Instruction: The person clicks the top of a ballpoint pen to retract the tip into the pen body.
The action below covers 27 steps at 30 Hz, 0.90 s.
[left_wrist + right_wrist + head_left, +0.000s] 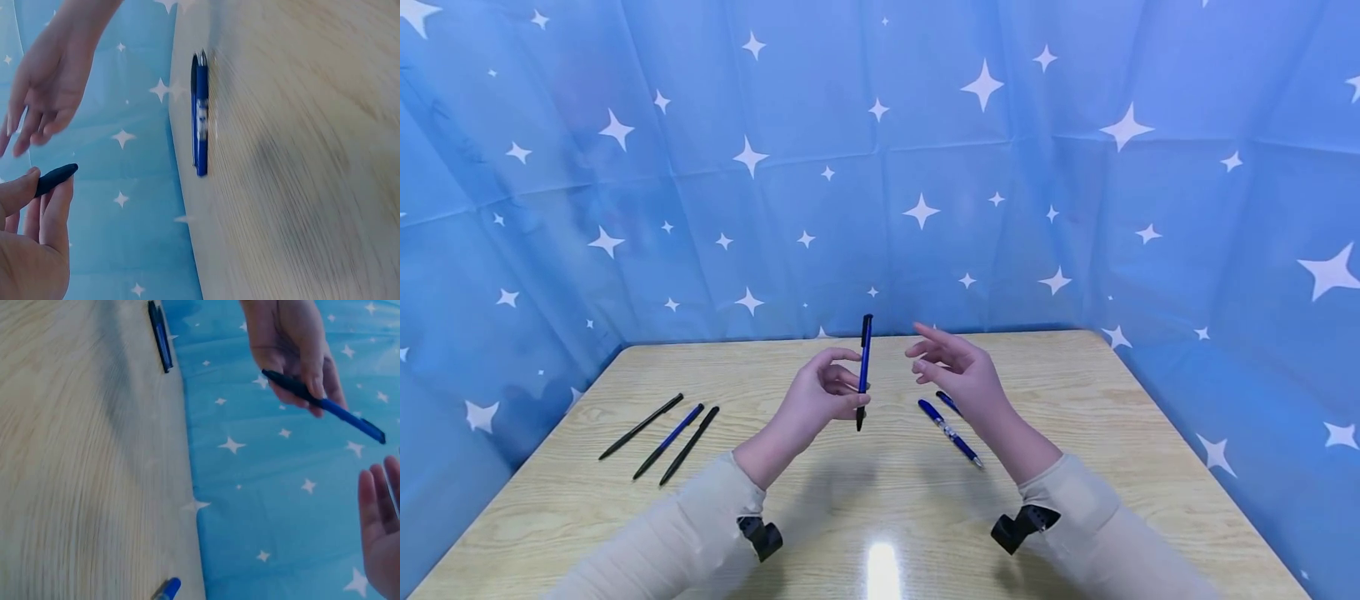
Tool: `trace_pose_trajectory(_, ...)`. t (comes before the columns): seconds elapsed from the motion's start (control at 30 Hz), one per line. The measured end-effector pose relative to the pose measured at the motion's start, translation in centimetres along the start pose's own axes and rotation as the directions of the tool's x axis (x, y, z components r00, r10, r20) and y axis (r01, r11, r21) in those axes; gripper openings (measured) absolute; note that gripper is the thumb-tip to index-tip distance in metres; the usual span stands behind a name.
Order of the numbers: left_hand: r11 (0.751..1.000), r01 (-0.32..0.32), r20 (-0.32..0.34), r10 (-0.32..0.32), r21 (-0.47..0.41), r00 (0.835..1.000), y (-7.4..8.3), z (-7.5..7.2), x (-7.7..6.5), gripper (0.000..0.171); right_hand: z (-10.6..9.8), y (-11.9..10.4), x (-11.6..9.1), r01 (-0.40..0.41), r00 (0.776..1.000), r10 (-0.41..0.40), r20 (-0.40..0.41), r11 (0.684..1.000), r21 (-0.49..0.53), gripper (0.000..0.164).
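Above the middle of the table, my left hand [820, 392] pinches a blue and black pen [865, 358] near its lower end, between thumb and fingers. The pen stands nearly upright with its black clip at the top. In the right wrist view, the same pen [350, 417] slants out of the left hand [294, 344]. My right hand [958, 371] hovers a little to the right of it, holding nothing, its fingers loosely bent. Under the right hand lies a blue pen with a pale patterned grip [950, 432]; a second blue pen [948, 403] is partly hidden by that hand.
On the left of the wooden table [880, 492] lie a black pen [641, 427], a blue and black pen [668, 441] and another dark pen [689, 446], side by side and slanted. A blue curtain with white stars [880, 192] hangs behind the table and along both sides.
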<state>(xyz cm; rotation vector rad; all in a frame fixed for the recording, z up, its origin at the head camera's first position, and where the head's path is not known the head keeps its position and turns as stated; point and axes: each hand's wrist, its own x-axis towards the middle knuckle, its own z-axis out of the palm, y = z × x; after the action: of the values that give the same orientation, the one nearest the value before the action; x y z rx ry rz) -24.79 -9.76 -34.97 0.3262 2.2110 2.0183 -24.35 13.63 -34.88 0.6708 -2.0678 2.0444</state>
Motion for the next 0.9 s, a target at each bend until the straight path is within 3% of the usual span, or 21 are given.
trace_pose_trajectory(0.2,1.0,-0.017,-0.01,0.017,-0.001,1.0,-0.5,-1.7,0.4,0.059,-0.8,0.2,-0.3,-0.024,0.999,0.026,0.028,0.998,-0.051,0.049)
trace_pose_trajectory(0.5,0.997,-0.012,-0.039,0.015,0.083,0.999,-1.4,-4.7,0.6,0.056,-1.9,0.7,-0.8,-0.096,0.971,0.154,0.183,0.952,-0.289,0.046)
trace_pose_trajectory(0.67,0.991,0.002,-0.055,0.006,0.136,0.998,-1.7,-6.4,0.4,0.056,-2.6,0.8,-1.1,-0.095,0.96,0.174,0.219,0.938,-0.333,0.045)
trace_pose_trajectory(0.9,0.981,0.026,-0.024,-0.022,0.19,0.999,-1.6,-8.9,0.5,0.058,-3.7,1.5,-1.6,-0.122,0.932,0.229,0.28,0.928,-0.351,0.047)
